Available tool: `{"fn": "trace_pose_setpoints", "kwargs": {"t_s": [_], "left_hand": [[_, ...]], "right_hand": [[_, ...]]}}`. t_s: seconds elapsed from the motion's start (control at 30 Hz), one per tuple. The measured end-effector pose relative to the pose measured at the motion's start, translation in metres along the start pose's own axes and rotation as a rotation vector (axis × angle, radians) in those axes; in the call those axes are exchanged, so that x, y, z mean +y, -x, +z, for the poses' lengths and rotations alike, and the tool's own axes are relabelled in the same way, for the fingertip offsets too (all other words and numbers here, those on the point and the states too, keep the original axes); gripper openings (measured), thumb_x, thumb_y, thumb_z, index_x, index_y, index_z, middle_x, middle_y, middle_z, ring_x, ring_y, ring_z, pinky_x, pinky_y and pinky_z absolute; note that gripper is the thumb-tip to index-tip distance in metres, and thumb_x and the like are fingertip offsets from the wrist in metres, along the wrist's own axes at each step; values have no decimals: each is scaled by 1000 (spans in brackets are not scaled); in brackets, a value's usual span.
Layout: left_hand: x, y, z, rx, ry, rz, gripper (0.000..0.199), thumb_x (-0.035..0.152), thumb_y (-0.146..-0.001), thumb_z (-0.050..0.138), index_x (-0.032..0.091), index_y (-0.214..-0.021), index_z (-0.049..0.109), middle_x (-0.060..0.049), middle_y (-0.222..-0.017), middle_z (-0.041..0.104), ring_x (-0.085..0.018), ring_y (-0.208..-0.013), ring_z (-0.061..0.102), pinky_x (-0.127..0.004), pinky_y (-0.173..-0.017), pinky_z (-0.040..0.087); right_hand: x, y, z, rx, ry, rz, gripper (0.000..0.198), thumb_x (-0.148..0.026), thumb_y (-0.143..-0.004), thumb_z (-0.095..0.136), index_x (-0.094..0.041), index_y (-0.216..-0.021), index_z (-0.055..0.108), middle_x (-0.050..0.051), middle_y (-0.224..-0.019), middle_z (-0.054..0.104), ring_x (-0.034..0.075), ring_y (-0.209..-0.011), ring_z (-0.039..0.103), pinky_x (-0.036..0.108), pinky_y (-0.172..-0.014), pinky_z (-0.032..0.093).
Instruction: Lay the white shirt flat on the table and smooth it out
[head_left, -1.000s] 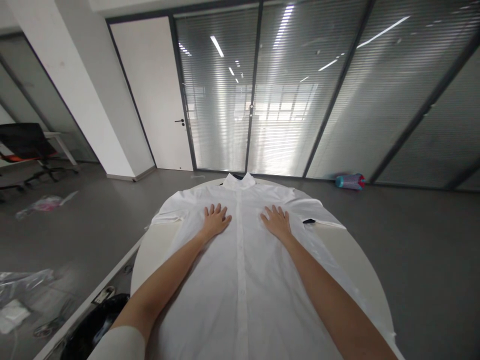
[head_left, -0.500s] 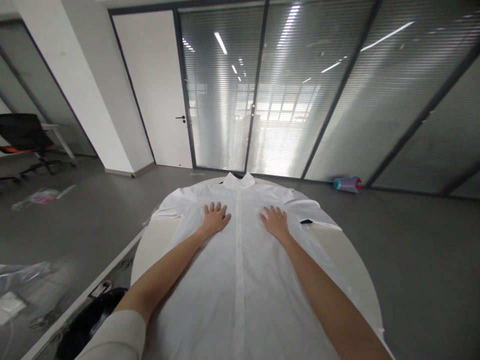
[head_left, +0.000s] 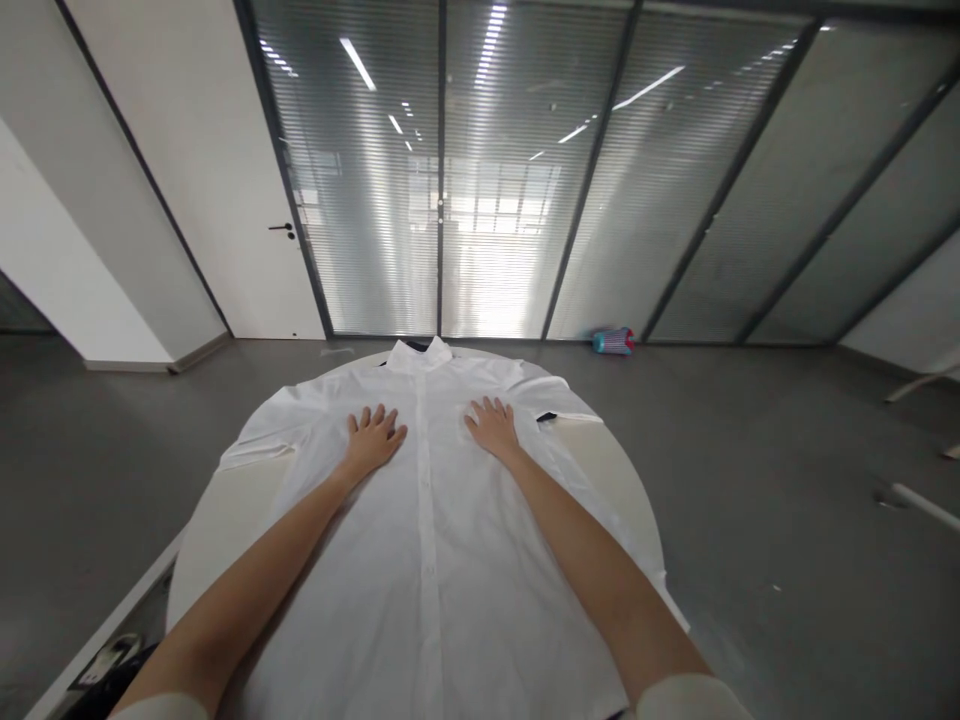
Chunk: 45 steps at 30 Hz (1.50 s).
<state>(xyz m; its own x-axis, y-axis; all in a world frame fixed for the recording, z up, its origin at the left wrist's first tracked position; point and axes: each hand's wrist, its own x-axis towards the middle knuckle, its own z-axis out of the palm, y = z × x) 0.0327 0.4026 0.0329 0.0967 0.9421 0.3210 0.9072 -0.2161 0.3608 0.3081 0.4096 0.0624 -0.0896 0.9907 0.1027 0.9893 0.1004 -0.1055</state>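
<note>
— Where are your hands?
— Your left hand [head_left: 373, 437] and right hand [head_left: 492, 429] lie flat, fingers spread, gripping nothing, on the chest of a white shirt [head_left: 427, 560] spread face-up on a round white table [head_left: 615, 480].
— How far along?
— The shirt looks smoothed and buttoned, not yet folded.
— Anything nearby?
— A dark item [head_left: 547, 416] peeks out right of the shirt; a colourful bottle [head_left: 613, 341] lies far off.

You had the white button-front shirt [head_left: 427, 540] spread flat on the round white table [head_left: 615, 480], filling the lower centre of the frame, its collar at the far end. Your left hand [head_left: 373, 440] lay on the shirt left of the button line, your right hand [head_left: 493, 428] right of it. Beyond the table, right of centre, a teal and pink cylinder [head_left: 613, 341] lay on the floor against the glass partition wall [head_left: 510, 180].
</note>
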Motion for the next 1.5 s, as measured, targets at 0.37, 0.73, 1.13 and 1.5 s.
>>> {"fn": "trace_pose_setpoints", "kwargs": {"t_s": [0.37,0.73,1.13,1.5], "left_hand": [[6,0,-3,41,505,-126,33,45,-76,71,26,-102,67,-12,-153,44,-40,-151,10,-60,-116,-11],[-18,-20,-60,120,1091,-394,25,45,-90,59,22,-92,69,-13,-132,61,-33,-149,22,-52,-120,20],[-19,-16,-39,46,1941,-671,73,68,-97,14,16,-137,46,-24,-131,57,-30,-114,64,-51,-94,54],[-26,-17,-55,-151,1948,-484,81,77,-91,9,20,-130,49,-23,-139,53,-32,-122,60,-59,-98,49]], "right_hand": [[-2,0,0,-5,-39,-7,57,-51,-103,27,-23,-150,41,12,-160,32,33,-147,23,54,-117,11],[35,-12,-15,111,-628,192,73,-57,-101,24,-3,-148,40,22,-160,28,29,-152,11,49,-122,4],[32,-20,1,-84,-1803,268,84,-67,-94,-8,-17,-145,37,21,-137,56,23,-119,62,52,-104,46],[46,-28,-4,-13,-1850,190,70,-60,-98,2,-21,-136,47,19,-139,56,24,-120,61,54,-103,47]]}}
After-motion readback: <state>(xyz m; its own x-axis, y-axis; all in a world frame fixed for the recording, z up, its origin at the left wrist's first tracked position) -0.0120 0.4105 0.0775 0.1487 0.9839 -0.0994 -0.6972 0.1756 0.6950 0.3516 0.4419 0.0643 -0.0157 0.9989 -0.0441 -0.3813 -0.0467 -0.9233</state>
